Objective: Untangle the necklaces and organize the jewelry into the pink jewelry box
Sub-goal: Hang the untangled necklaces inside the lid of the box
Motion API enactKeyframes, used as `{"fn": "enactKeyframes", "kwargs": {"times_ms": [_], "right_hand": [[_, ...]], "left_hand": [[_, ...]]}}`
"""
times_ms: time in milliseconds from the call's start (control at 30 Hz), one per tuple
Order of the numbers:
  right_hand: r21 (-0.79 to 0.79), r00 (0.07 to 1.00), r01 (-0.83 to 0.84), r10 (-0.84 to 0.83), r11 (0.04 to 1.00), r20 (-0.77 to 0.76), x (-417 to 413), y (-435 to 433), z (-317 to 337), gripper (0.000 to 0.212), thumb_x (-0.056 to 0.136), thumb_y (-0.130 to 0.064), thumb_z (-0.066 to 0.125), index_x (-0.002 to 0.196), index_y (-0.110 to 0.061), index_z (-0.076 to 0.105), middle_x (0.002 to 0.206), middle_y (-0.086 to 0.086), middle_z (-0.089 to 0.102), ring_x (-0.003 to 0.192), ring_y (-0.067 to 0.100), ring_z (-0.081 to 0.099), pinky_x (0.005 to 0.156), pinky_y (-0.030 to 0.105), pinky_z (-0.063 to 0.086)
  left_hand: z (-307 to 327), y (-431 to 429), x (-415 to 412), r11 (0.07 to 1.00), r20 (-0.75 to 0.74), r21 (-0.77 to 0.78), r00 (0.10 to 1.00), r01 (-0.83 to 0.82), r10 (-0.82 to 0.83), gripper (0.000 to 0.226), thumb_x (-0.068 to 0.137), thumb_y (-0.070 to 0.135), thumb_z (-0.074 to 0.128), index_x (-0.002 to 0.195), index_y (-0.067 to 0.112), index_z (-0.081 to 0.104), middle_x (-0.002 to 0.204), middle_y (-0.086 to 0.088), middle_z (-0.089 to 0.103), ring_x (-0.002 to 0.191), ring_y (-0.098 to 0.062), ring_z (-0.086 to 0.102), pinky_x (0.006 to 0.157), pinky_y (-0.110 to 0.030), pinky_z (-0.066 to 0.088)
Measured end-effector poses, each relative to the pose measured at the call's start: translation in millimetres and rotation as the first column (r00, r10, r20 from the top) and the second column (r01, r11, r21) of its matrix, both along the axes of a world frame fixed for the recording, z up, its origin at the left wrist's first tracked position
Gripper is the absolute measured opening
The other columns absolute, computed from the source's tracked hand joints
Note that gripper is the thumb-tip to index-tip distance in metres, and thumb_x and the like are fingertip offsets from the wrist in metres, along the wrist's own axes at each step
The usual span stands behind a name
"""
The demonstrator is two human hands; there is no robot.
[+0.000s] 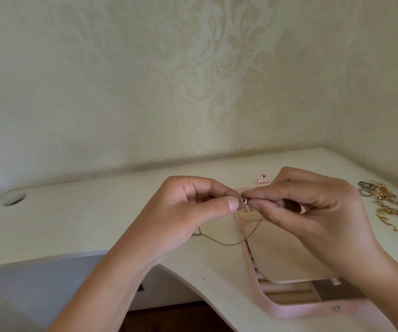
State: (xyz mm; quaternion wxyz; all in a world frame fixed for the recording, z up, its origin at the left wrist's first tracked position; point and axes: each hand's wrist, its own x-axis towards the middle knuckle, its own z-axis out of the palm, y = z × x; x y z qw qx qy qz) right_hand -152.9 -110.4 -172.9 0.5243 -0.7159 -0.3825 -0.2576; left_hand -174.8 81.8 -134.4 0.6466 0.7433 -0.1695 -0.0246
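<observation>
Head view: your left hand [188, 207] and right hand [313, 212] pinch the necklace [226, 242] at its clasp [244, 200] with curled fingers [231, 203]; its chain sags over the open pink box [286, 310] on the bench [97, 212]. Jewelry pile [389, 207] lies right of the box.

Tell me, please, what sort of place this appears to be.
Probably a room at home: a white corner desk with a cable hole stands against damask wallpaper, and an open pink jewelry box and loose jewelry lie on it.
</observation>
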Motion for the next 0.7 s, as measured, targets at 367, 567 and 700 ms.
{"fn": "enactKeyframes", "kwargs": {"times_ms": [367, 567, 700], "right_hand": [[-0.082, 0.982, 0.128, -0.115, 0.988, 0.152, -1, 1, 0, 0.012, 0.084, -0.031, 0.067, 0.093, -0.028, 0.074, 0.07, -0.008, 0.061, 0.056, 0.01, 0.056, 0.044, 0.03, 0.043], [-0.075, 0.985, 0.102, -0.09, 0.992, 0.146, -1, 0, 1, 0.012, 0.083, -0.026, 0.067, 0.09, -0.022, 0.075, 0.069, -0.007, 0.059, 0.056, 0.007, 0.054, 0.049, 0.021, 0.042], [-0.095, 0.98, 0.137, -0.121, 0.986, 0.16, 0, 0, -1, 0.013, 0.084, -0.028, 0.066, 0.087, -0.022, 0.077, 0.065, -0.007, 0.057, 0.053, 0.01, 0.052, 0.044, 0.03, 0.041]], "left_hand": [[-6, 0, 4, 0.995, -0.001, 0.075, 0.998, -0.065, 0.065, 0.012, 0.067, 0.028, 0.072, 0.073, 0.019, 0.077, 0.079, -0.003, 0.074, 0.082, -0.011, 0.069, 0.083, -0.021, 0.051], [-9, -3, 3, 0.991, 0.028, 0.056, 0.993, -0.118, 0.116, 0.014, 0.065, 0.029, 0.072, 0.071, 0.017, 0.076, 0.077, -0.005, 0.074, 0.079, -0.012, 0.068, 0.08, -0.022, 0.051], [-12, -5, 3, 0.991, 0.033, 0.04, 0.991, -0.129, 0.128, 0.013, 0.066, 0.027, 0.071, 0.069, 0.016, 0.076, 0.076, -0.005, 0.074, 0.079, -0.012, 0.068, 0.081, -0.02, 0.05]]}}
